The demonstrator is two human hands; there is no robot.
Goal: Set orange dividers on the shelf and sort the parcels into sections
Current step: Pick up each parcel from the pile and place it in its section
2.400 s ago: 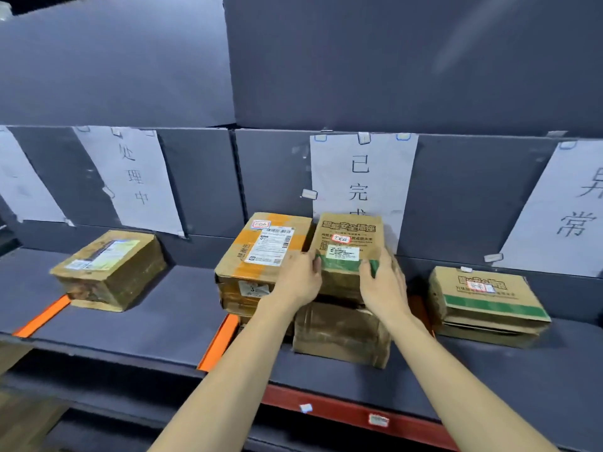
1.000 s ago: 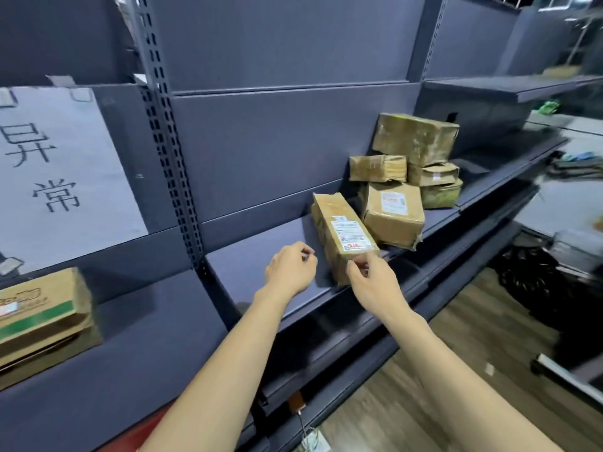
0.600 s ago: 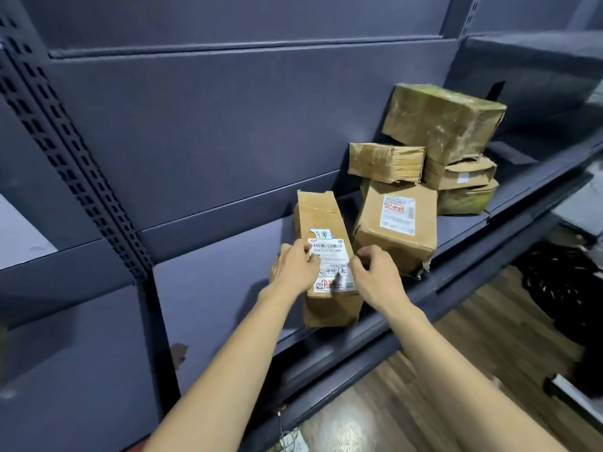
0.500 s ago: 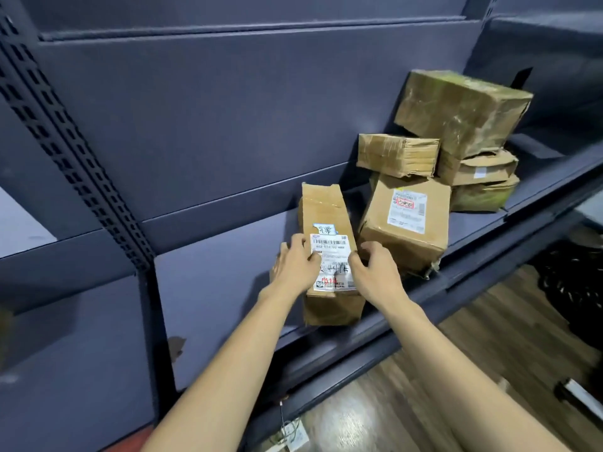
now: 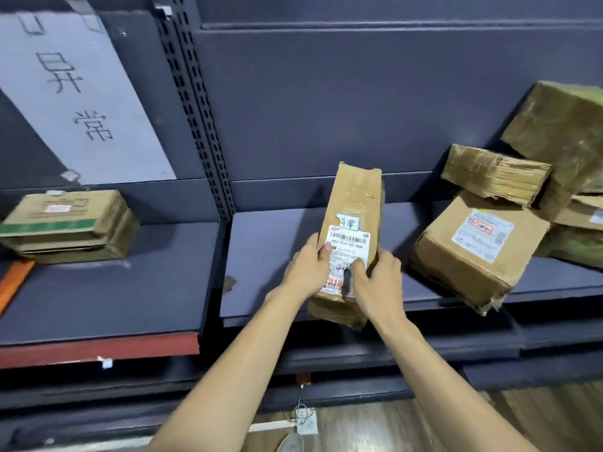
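Both bare forearms stretched forward and converging on the long parcel (image 5: 350, 243). Left hand (image 5: 306, 269) clasping its left edge, thumb over the label. Right hand (image 5: 378, 282) gripping its right edge, fingers curled across the near face.

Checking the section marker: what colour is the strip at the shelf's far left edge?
Orange strip, seen in the head view.

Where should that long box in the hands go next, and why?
Probably left, toward the bay under the paper sign. The small tag on the long parcel, held by left hand and right hand, seems to carry the sign's characters.
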